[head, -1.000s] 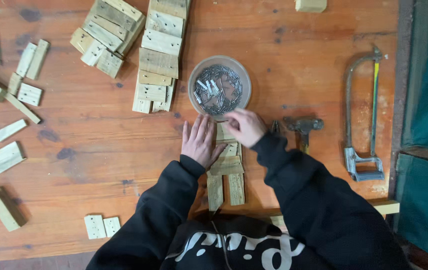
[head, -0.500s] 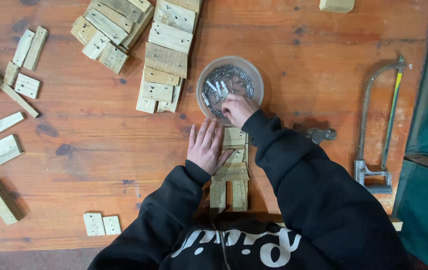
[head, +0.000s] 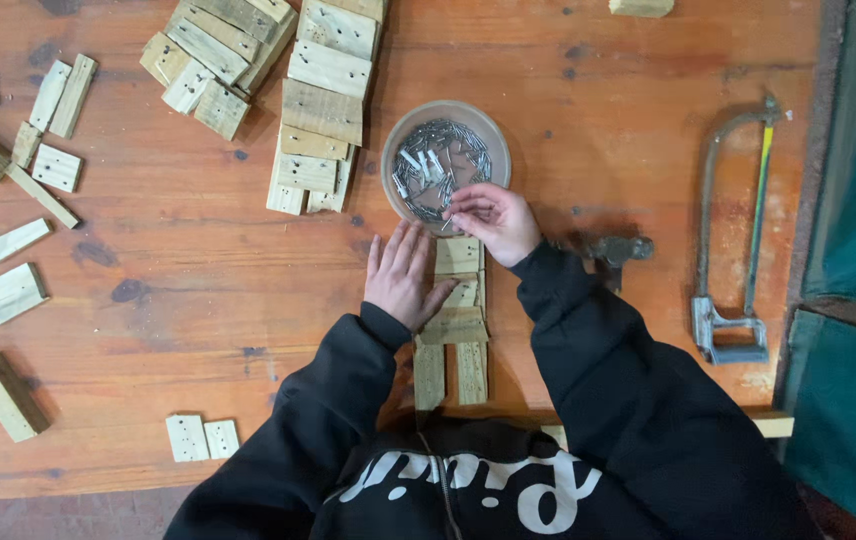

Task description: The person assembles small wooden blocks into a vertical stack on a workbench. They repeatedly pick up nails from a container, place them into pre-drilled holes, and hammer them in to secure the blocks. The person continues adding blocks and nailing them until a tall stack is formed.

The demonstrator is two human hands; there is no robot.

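The left hand (head: 403,275) lies flat, palm down, fingers spread and pointing to about 12 o'clock, pressed on the orange table (head: 198,300) with its thumb edge against the slat frame (head: 456,325); it grips nothing. The right hand (head: 493,218) reaches from a bent, black-sleeved arm toward 11 o'clock, its fingertips (head: 460,208) pinched together over the near rim of the bowl (head: 445,165); they seem to pinch a nail, though the thing is too small to be sure. The bowl, round and full of loose nails (head: 438,160), sits at 12 o'clock from the frame, just beyond it. The frame is a few pale slats laid across two uprights, between the two hands and running back toward the body at 6 o'clock. At 3 o'clock from the right hand lies a dark hammer (head: 618,248), partly behind the sleeve, and farther the same way a hacksaw (head: 733,230). A stack of slats (head: 323,85) lies at 10 o'clock from the bowl, with scattered offcuts (head: 8,295) well apart at 9 o'clock.
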